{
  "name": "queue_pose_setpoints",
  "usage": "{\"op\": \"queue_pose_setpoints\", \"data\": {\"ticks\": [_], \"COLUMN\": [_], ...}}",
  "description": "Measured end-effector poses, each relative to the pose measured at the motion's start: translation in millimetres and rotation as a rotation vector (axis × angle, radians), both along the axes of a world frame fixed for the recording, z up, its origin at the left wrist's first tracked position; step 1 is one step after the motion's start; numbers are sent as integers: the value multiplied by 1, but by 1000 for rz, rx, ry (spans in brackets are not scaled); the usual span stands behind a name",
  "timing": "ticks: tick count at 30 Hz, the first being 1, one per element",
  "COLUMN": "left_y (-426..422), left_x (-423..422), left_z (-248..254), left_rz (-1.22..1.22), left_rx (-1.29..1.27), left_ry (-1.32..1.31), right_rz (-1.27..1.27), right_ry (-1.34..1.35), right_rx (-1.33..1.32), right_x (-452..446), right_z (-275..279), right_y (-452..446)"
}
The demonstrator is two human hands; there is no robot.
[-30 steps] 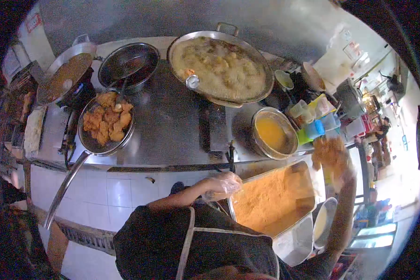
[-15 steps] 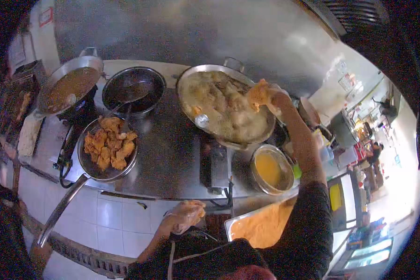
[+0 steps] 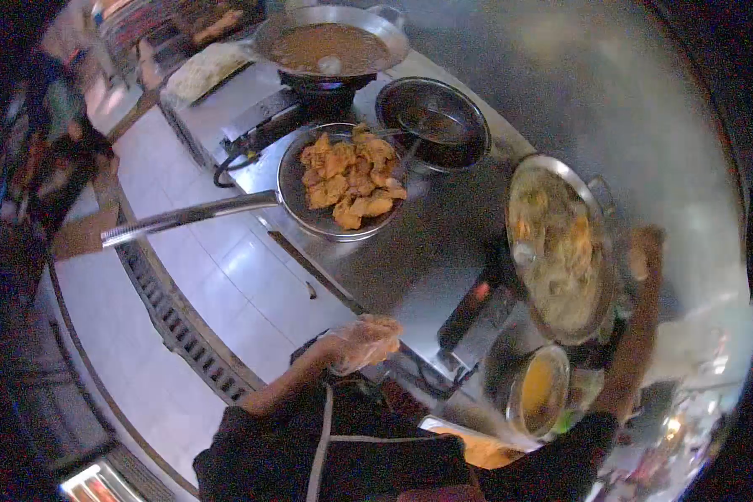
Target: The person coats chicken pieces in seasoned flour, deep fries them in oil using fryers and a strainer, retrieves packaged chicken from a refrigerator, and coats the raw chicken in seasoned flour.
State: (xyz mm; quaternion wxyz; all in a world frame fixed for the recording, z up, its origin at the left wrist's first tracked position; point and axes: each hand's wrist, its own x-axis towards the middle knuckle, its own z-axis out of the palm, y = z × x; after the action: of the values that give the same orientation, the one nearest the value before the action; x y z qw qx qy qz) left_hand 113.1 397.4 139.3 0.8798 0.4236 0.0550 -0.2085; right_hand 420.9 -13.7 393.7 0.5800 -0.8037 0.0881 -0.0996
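In the head view my left hand, in a clear plastic glove with crumbs on it, is held in front of my body at the counter's near edge. Its fingers are curled together and nothing shows in them. My right hand is at the far side of a wok of bubbling oil; motion smears its fingers, so its grip is unclear. Orange-brown breaded pieces lie in the oil. Close to my right forearm stands a bowl of yellow liquid. A tray of orange breading is partly hidden below it.
A long-handled strainer holds several fried pieces, its handle jutting over the floor. Behind it are a dark basin with a utensil and a second wok of brown liquid on a burner. A floor drain runs at left.
The view has swung left and tilted. My right hand, which held a breaded piece over the wok, is now at the wok's far side. My left hand stays curled.
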Motion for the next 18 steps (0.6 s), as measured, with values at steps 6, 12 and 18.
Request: {"op": "queue_pose_setpoints", "data": {"ticks": [6,12,18], "left_y": [-40,-187,-303], "left_x": [30,31,-60], "left_z": [8,-8,40], "left_rz": [-352,-992,-1090], "left_rx": [-259,-713,-217], "left_ry": [97,165,263], "right_rz": [-33,-181,-317], "right_ry": [-24,184,316], "right_rx": [2,141,232], "right_x": [-169,-347,-490], "right_z": [22,7,-153], "right_y": [-6,-14,-12]}}
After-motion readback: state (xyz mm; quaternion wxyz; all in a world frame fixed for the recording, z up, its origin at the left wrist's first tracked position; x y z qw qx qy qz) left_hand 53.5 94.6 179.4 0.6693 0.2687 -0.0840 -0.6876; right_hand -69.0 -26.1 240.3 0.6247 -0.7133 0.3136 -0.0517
